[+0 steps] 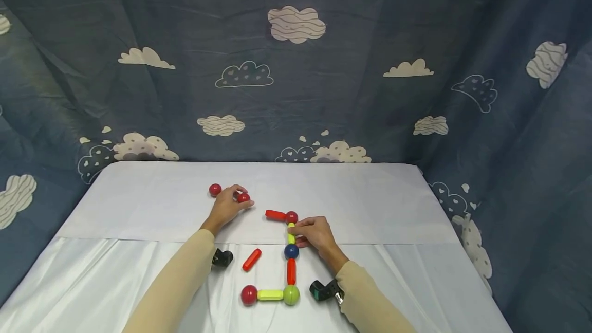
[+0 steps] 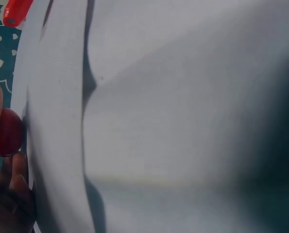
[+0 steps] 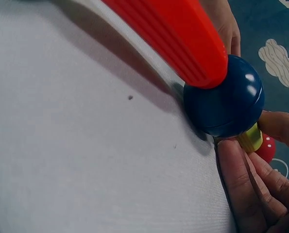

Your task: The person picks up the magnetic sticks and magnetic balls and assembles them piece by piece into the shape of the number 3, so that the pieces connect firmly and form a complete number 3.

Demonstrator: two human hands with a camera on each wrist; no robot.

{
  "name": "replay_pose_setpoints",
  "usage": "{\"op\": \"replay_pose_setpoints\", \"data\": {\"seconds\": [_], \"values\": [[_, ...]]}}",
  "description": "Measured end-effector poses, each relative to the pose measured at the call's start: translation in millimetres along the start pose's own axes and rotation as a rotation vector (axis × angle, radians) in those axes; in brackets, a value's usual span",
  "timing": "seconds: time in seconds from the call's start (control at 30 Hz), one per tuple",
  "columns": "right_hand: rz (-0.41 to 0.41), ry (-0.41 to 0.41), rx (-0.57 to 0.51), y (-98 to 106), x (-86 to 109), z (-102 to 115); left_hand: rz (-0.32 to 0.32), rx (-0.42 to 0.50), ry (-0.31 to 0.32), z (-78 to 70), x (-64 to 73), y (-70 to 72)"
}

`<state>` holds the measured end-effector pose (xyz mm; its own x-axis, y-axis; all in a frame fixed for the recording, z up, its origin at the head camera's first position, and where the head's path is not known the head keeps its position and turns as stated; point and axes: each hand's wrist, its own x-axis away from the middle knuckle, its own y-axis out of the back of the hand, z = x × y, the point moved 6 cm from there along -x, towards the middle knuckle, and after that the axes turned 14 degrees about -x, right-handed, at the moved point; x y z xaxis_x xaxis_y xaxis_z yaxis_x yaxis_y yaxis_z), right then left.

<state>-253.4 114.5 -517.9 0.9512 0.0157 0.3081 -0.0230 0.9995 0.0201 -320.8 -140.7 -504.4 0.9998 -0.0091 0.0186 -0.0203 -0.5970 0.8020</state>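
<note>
In the head view, my left hand (image 1: 226, 206) pinches a red ball (image 1: 243, 198) between thumb and fingers, over the back of the table. The same ball shows at the left edge of the left wrist view. My right hand (image 1: 316, 234) grips the upper yellow-green rod (image 1: 291, 233) of a joined chain. That rod links a red ball (image 1: 291, 217) to a blue ball (image 1: 291, 251). From the blue ball a red rod (image 1: 291, 271) runs to a green ball (image 1: 291, 295), then a yellow-green rod (image 1: 270, 295) leads left to another red ball (image 1: 248, 295).
A red rod (image 1: 275, 215) meets the chain's top ball from the left. One loose red rod (image 1: 252, 260) lies between my forearms, and a loose red ball (image 1: 215, 190) sits beyond my left hand. White cloth (image 1: 393, 199) covers the table; a cloud-patterned curtain (image 1: 351, 107) hangs behind.
</note>
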Motion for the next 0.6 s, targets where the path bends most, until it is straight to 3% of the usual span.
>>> {"op": "replay_pose_setpoints", "data": {"seconds": [0.3, 0.53, 0.6], "values": [[0.020, 0.015, -0.023, 0.6, -0.5, -0.6, 0.023, 0.041, 0.047, 1.6, 2.8, 1.5], [0.000, 0.007, 0.001, 1.5, -0.6, -1.3, 0.036, -0.020, -0.049, -0.5, 5.7, 1.9], [-0.002, 0.002, 0.004, 1.2, -0.5, -1.5, 0.042, -0.025, -0.047, 0.6, 7.0, 1.7]]}}
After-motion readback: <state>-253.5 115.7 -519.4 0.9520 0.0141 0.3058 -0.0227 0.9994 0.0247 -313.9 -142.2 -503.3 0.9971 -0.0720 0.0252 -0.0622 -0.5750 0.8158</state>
